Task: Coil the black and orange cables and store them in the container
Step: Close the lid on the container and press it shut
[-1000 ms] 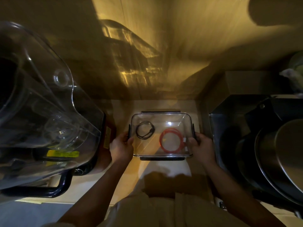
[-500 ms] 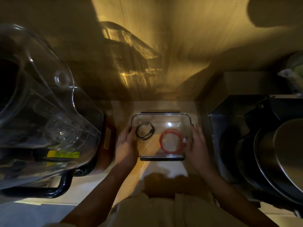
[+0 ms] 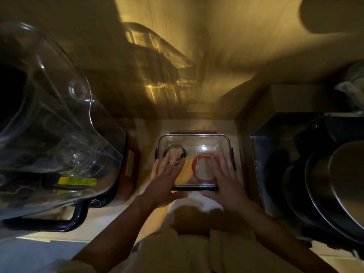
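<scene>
Two coiled cables (image 3: 202, 167) side by side, seemingly inside container (image 3: 226, 140)

left hand (image 3: 167, 174), right hand (image 3: 226, 174) flat on container (image 3: 226, 140) | black cable (image 3: 174, 148), orange cable (image 3: 197, 170) inside

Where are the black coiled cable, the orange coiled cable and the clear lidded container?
black coiled cable (image 3: 171, 149): head view, far arc of the coil.
orange coiled cable (image 3: 197, 159): head view, left arc of the ring.
clear lidded container (image 3: 197, 141): head view, bare lid near the far edge.
</scene>
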The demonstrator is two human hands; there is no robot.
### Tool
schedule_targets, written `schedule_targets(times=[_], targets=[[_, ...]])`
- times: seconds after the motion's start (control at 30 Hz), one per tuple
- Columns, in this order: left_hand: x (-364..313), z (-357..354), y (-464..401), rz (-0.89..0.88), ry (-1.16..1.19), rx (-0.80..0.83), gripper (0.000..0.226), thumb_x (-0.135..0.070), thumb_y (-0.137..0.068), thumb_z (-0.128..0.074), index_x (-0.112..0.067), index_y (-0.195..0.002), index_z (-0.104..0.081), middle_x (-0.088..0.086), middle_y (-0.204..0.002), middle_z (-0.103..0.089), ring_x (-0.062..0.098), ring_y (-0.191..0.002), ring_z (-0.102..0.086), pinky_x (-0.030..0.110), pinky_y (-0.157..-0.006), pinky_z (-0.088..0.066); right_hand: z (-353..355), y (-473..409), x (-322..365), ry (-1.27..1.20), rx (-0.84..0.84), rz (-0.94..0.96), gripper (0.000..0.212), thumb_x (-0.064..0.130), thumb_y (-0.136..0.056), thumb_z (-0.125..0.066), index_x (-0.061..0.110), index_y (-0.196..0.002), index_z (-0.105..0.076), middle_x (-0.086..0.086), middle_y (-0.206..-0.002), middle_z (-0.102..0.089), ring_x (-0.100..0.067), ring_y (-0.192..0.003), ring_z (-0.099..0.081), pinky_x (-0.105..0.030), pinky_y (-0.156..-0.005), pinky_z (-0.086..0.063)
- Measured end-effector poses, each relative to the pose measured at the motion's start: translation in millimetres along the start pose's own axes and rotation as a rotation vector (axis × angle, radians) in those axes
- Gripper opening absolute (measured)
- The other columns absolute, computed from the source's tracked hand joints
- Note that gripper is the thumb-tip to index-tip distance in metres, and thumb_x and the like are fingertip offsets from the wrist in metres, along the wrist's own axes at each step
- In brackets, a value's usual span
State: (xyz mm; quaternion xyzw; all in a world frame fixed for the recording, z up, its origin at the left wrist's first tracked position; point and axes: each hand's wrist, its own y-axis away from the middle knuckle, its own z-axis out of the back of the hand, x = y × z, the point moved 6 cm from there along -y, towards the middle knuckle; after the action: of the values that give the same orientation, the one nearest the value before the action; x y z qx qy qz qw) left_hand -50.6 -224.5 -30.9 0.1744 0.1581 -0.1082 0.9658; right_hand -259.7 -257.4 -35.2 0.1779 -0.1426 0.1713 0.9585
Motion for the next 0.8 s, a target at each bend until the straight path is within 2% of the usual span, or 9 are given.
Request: schedule_targets(times=[0.1, 0.3, 0.63, 0.8], targets=[[-1.5, -1.1, -0.3, 0.021, -0.062, 0.001, 0.106, -0.076, -0.081, -0.048, -0.035, -0.154, 0.017, -0.007, -0.161, 0.032, 0.020, -0.146, 0.035, 0.044, -0.115, 0.025, 1.9, 0.2, 1.5, 0.008, 0.010, -0.007, 0.123, 0.081, -0.067, -0.055, 0.031, -0.153, 0.017, 0.003, -0.159, 0.033, -0.019, -0.145, 0.033, -0.047, -0.114, 0.015], [-2.1, -2.6, -0.4, 0.050, -0.096, 0.015, 0.107, -0.073, -0.083, -0.050, -0.038, -0.150, 0.026, -0.006, -0.160, 0.033, 0.020, -0.145, 0.038, 0.044, -0.114, 0.027, 2.1, 0.8, 3.5, 0.034, 0.023, -0.025, 0.124, 0.077, -0.068, -0.061, 0.030, -0.154, 0.015, 0.002, -0.159, 0.033, -0.020, -0.145, 0.032, -0.049, -0.115, 0.012], [-3.2, -2.7, -1.0, 0.063, -0.097, -0.010, 0.103, -0.071, -0.085, -0.050, -0.035, -0.155, 0.016, -0.005, -0.162, 0.028, 0.022, -0.147, 0.034, 0.045, -0.115, 0.024, 1.9, 1.1, 5.1, 0.084, 0.031, -0.038, 0.123, 0.075, -0.072, -0.061, 0.028, -0.154, 0.017, -0.003, -0.160, 0.032, -0.021, -0.145, 0.034, -0.049, -0.117, 0.013], [-3.3, -4.7, -1.6, 0.094, -0.118, -0.020, 0.099, -0.071, -0.088, -0.044, -0.036, -0.152, 0.022, -0.005, -0.160, 0.032, 0.022, -0.146, 0.034, 0.046, -0.117, 0.023, 1.7, 0.6, 4.9, 0.101, 0.007, -0.055, 0.118, 0.072, -0.075, -0.059, 0.026, -0.155, 0.014, -0.003, -0.161, 0.029, -0.022, -0.146, 0.030, -0.050, -0.117, 0.010]])
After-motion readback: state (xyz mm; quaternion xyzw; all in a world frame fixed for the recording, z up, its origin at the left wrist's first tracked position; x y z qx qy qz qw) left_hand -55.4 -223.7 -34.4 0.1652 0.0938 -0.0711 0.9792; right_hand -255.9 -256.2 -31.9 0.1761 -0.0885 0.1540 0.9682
